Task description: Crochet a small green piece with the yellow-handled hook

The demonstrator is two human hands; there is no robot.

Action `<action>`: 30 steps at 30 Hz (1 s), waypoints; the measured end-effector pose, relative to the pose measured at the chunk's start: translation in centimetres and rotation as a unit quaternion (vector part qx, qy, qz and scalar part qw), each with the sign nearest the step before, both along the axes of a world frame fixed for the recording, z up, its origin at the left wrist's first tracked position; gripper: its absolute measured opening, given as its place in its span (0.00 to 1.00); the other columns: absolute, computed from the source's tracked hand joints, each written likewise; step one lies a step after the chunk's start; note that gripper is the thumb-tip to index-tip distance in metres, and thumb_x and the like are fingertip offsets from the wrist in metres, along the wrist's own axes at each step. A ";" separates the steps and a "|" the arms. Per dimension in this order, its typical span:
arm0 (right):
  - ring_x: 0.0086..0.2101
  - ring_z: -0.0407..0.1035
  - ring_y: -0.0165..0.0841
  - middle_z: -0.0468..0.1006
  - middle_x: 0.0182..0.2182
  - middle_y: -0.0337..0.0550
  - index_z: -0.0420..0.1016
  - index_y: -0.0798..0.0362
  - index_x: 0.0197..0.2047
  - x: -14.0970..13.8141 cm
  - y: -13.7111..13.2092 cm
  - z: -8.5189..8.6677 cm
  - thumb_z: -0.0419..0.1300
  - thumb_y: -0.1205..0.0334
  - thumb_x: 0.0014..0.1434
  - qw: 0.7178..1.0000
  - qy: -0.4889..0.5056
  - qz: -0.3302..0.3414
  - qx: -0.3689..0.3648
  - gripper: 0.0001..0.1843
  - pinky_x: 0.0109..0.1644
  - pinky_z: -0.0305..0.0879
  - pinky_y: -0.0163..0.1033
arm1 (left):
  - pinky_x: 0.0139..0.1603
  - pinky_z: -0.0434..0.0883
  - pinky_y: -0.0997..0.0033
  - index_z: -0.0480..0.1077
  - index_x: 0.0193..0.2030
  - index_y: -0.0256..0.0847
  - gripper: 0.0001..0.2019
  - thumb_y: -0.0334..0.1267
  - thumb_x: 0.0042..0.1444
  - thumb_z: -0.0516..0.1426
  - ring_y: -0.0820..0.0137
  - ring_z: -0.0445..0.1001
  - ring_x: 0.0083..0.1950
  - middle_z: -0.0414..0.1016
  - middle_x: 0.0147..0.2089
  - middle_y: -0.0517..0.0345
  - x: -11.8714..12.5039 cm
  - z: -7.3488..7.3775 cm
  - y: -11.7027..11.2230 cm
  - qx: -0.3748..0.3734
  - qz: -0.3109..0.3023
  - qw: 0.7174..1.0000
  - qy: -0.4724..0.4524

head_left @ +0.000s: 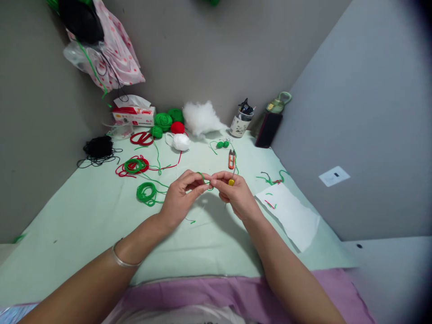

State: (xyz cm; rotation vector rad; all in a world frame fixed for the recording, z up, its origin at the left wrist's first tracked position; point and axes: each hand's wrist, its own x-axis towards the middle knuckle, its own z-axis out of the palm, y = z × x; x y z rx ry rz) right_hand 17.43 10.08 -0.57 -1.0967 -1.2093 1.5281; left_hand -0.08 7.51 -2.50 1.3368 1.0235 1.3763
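Note:
My left hand and my right hand meet over the middle of the table, fingertips touching. Green yarn loops over the left index finger and runs into the pinch between both hands. Tucked in my right hand is a crochet hook with a yellow grip, its thin metal shaft pointing up and away. A small bit of green yarn shows below the fingertips; its shape is mostly hidden. Left of the hands lies a loose coil of green yarn, with strands leading toward the left hand.
Behind are orange thread snips, red scissors, green yarn balls, white stuffing, a tissue box, a pen cup and a phone. Black yarn lies left; white paper with yarn scraps lies right.

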 end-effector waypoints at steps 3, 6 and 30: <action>0.19 0.45 0.21 0.71 0.21 0.31 0.83 0.53 0.34 0.0 -0.1 -0.2 0.76 0.51 0.50 1.000 -0.014 0.026 -0.002 0.16 0.24 0.40 0.37 | 0.44 0.72 0.67 0.85 0.42 0.46 0.06 0.37 0.58 0.67 0.69 0.73 0.37 0.74 0.38 0.59 -0.1 -0.2 0.2 0.010 -0.011 1.000 0.013; 0.20 0.44 0.22 0.67 0.19 0.29 0.81 0.53 0.31 0.0 -0.1 -0.3 0.76 0.47 0.50 0.999 -0.023 0.047 -0.009 0.18 0.25 0.40 0.37 | 0.43 0.71 0.67 0.86 0.44 0.47 0.09 0.36 0.57 0.67 0.70 0.72 0.37 0.71 0.36 0.61 -0.5 -0.2 0.5 0.011 -0.031 0.999 0.027; 0.19 0.45 0.21 0.74 0.22 0.33 0.80 0.52 0.31 -0.1 -0.2 0.1 0.76 0.50 0.51 0.999 0.015 0.034 0.001 0.16 0.24 0.39 0.37 | 0.55 0.76 0.60 0.83 0.49 0.42 0.13 0.45 0.65 0.63 0.62 0.82 0.46 0.85 0.47 0.51 -1.4 0.5 1.0 -0.055 -0.115 0.992 0.005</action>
